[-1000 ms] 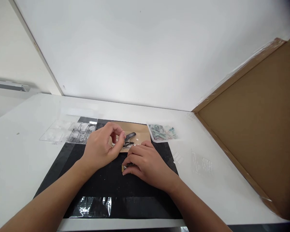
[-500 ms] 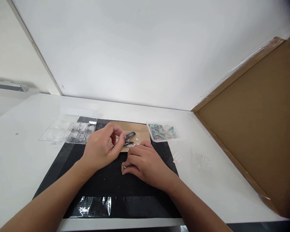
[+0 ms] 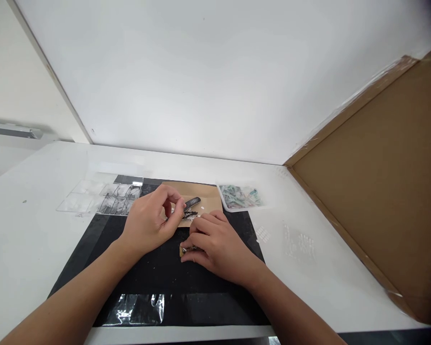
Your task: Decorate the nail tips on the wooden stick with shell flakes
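Observation:
My left hand (image 3: pixel 153 213) is raised over the mat, thumb and forefinger pinched together; whatever lies between the tips is too small to make out. Just beyond those fingertips is a dark, slightly curved strip (image 3: pixel 192 203). Beneath it, small black and white bits (image 3: pixel 190 215) lie on a sheet of brown paper (image 3: pixel 190 188). My right hand (image 3: pixel 215 242) rests on the black mat (image 3: pixel 158 273), its thumb and fingers closed around a small yellowish-brown piece (image 3: pixel 181 251). Shiny metallic bits show between those fingers; most of the piece is covered by the hand.
At the back left stands a clear compartment box (image 3: pixel 100 196) holding small packets. A translucent tray (image 3: pixel 240 196) of greenish packets stands right of the paper. White sticker dots (image 3: pixel 263 234) and a clear sheet (image 3: pixel 299 243) lie at right. A cardboard panel (image 3: pixel 373 182) edges the table.
The thumb and fingers of my right hand have parted slightly, so more of the small piece and its shiny bits shows. My left hand keeps its pinch almost in place.

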Available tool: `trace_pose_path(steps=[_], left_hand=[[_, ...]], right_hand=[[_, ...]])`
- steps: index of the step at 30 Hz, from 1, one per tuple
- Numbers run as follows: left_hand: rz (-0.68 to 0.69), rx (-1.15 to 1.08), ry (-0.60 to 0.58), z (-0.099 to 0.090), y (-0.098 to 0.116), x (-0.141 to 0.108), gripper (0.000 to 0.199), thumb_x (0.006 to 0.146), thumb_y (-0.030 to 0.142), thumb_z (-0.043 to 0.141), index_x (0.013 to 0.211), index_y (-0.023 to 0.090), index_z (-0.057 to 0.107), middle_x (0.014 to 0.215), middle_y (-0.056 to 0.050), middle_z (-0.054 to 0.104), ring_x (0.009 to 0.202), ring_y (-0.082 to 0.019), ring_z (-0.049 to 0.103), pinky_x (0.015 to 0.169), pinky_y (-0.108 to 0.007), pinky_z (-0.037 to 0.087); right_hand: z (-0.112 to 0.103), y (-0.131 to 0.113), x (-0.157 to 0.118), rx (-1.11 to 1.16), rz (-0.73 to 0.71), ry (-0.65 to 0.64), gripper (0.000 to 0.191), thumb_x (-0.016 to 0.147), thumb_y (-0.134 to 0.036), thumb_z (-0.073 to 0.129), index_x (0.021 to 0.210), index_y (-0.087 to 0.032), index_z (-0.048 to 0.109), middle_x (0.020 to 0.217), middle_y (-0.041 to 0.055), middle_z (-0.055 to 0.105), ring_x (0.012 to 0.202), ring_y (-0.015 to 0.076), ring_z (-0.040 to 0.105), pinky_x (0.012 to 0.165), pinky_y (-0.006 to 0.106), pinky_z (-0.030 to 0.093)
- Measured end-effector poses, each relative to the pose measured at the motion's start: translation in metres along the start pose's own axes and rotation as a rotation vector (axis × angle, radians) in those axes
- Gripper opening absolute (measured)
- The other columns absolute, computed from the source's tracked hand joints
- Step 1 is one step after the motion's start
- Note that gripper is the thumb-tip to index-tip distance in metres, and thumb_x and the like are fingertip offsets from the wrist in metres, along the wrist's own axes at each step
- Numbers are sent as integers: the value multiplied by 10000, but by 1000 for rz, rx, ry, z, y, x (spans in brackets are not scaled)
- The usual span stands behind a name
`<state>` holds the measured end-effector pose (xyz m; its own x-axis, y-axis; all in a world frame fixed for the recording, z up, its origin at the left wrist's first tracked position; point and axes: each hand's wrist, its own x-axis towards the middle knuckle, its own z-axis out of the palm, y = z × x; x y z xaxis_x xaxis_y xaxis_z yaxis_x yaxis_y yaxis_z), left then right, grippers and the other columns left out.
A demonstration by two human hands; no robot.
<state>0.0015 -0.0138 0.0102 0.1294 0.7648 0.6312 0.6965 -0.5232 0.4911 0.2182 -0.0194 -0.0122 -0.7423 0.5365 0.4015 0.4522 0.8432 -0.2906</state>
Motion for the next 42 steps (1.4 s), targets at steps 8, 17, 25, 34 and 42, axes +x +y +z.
trace_pose_path(steps=[8, 17, 25, 34, 42], left_hand=[[15, -9, 9, 1, -1, 0, 47, 974, 207, 653, 934, 201, 630, 680, 59, 634, 538, -77, 561, 553, -224, 427], [30, -13, 25, 0, -2, -1, 55, 966, 195, 665, 924, 198, 628, 659, 70, 614, 496, -69, 513, 529, -220, 406], [32, 6, 25, 0, -2, 0, 49, 970, 210, 663, 933, 198, 633, 651, 66, 609, 494, -77, 517, 531, -225, 404], [37, 10, 22, 0, -3, 0, 46, 974, 216, 655, 939, 202, 628, 655, 62, 610, 496, -85, 527, 535, -231, 410], [48, 13, 29, 0, -2, 0, 48, 971, 206, 658, 940, 200, 621, 658, 69, 605, 494, -75, 522, 531, -222, 403]], right_hand=[[0, 3, -2, 48, -22, -14, 337, 905, -532, 837, 1020, -228, 746, 1006, 14, 716, 960, 187, 657, 885, 363, 370], [-6, 6, -4, 121, -43, 2, 230, 948, -433, 824, 1031, -236, 737, 1014, 1, 734, 975, 177, 686, 879, 354, 386], [-4, 6, -5, 116, -48, 19, 189, 965, -400, 811, 1011, -233, 737, 998, -5, 746, 950, 169, 687, 869, 353, 402], [1, 4, -5, 32, -164, 77, 124, 1009, -292, 759, 931, -207, 713, 988, -25, 788, 891, 149, 692, 844, 349, 436], [1, -2, -3, -66, -238, 72, 144, 1032, -214, 705, 891, -189, 683, 1018, -12, 804, 903, 144, 702, 825, 341, 472]])
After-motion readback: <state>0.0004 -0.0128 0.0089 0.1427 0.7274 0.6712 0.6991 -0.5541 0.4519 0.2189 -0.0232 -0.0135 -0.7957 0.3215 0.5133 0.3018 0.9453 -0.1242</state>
